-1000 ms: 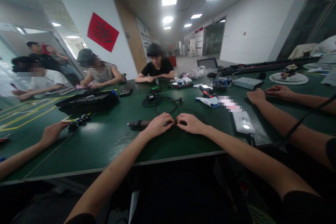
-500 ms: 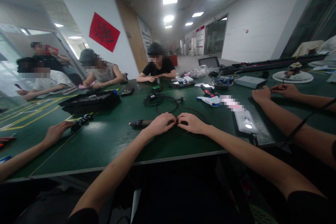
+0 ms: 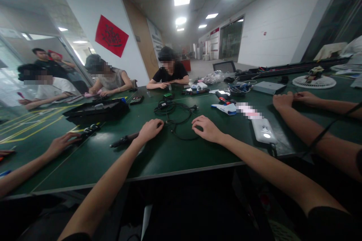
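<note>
My left hand (image 3: 150, 129) is closed round the rear end of a dark rod-shaped tool (image 3: 122, 142) that lies on the green table (image 3: 175, 154) and points toward the lower left. My right hand (image 3: 207, 128) rests to the right with its fingers curled down over the end of a thin black cable (image 3: 175, 116). The cable loops between my two hands and runs back to a coil with a plug. What sits under the right fingers is mostly hidden.
A white device with a lit spot (image 3: 263, 131) lies right of my right hand. A black case (image 3: 96, 110) stands at the left. Other people's hands (image 3: 62, 143) (image 3: 283, 101) rest on the table on both sides. Small tools and boxes (image 3: 226, 99) clutter the far side, where people sit.
My hands, touching over the tool before, have drawn apart. The left hand moved left and swung the tool's tip toward the lower left. The right hand shifted slightly up.
</note>
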